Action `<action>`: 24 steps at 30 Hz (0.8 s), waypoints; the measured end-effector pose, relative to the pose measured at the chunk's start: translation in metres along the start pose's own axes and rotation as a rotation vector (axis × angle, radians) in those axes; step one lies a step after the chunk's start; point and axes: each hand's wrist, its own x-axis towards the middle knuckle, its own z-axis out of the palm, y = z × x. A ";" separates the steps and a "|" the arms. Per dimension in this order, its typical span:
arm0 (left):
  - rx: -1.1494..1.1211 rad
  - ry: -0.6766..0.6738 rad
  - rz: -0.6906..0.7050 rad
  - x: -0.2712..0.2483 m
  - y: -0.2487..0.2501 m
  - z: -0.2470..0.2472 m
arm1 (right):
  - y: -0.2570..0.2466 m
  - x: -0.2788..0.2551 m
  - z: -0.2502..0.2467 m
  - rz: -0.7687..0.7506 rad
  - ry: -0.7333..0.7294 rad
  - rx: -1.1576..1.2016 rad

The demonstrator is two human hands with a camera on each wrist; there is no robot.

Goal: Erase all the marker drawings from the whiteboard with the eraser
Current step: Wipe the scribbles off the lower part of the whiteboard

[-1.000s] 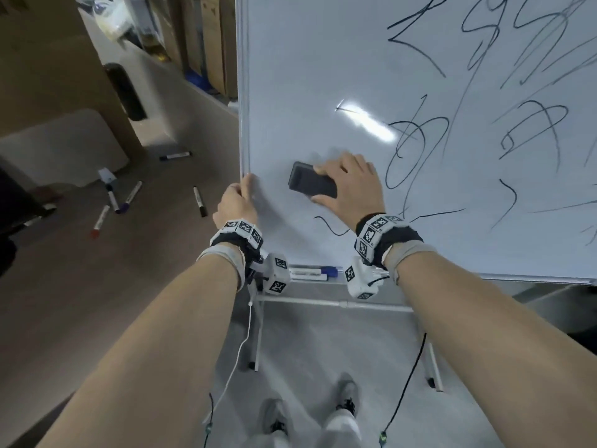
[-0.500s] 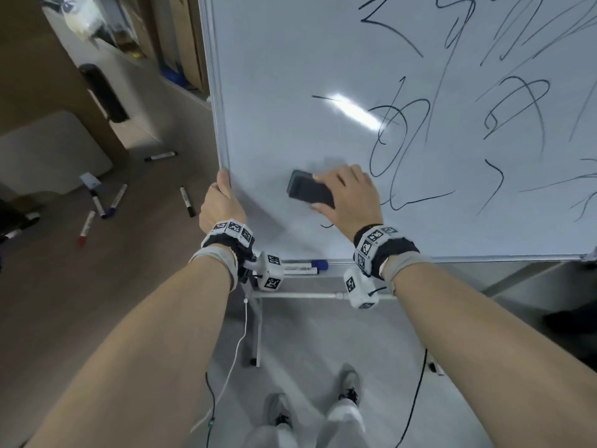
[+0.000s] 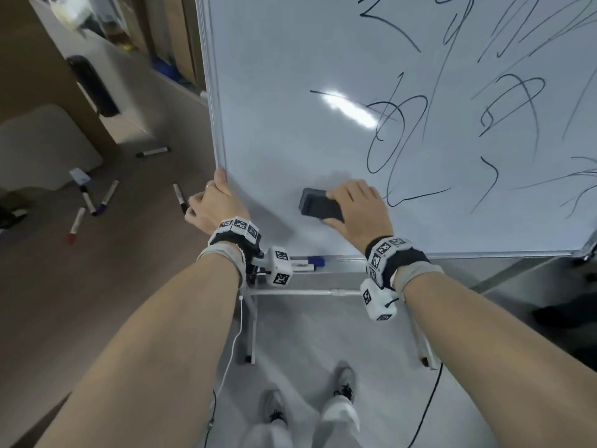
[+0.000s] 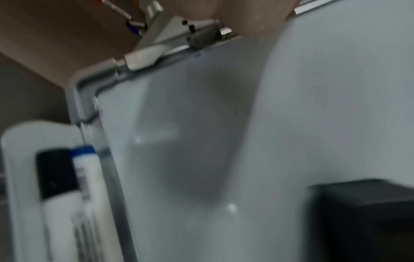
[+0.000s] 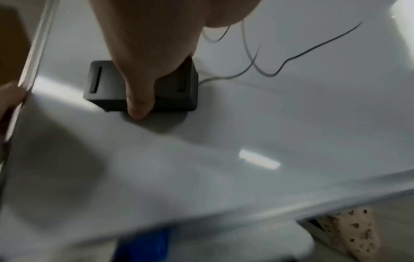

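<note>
Dim indoor light, glare streak on whiteboard (image 3: pixel 290 92), blurred wrist views

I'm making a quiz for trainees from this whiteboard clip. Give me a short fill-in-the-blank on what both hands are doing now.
1. The right hand presses the dark ____ against the whiteboard.
2. The left hand grips the board's ____ edge.
3. The black scribbles not yet wiped lie to the ____ of the eraser.
4. A marker with a ____ cap lies in the tray under the board.

Missing words: eraser; left; right; blue
</note>
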 end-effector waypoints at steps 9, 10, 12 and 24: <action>0.038 0.133 -0.131 -0.015 0.005 0.013 | 0.027 -0.001 -0.025 0.154 0.071 0.056; 0.039 0.149 -0.133 -0.015 0.005 0.015 | 0.026 -0.012 -0.018 0.103 0.007 0.064; 0.048 0.183 -0.145 -0.015 0.003 0.018 | 0.025 -0.032 -0.005 0.009 -0.094 0.071; -0.131 0.347 -0.319 -0.088 0.042 0.039 | 0.099 0.011 -0.074 0.138 0.208 0.080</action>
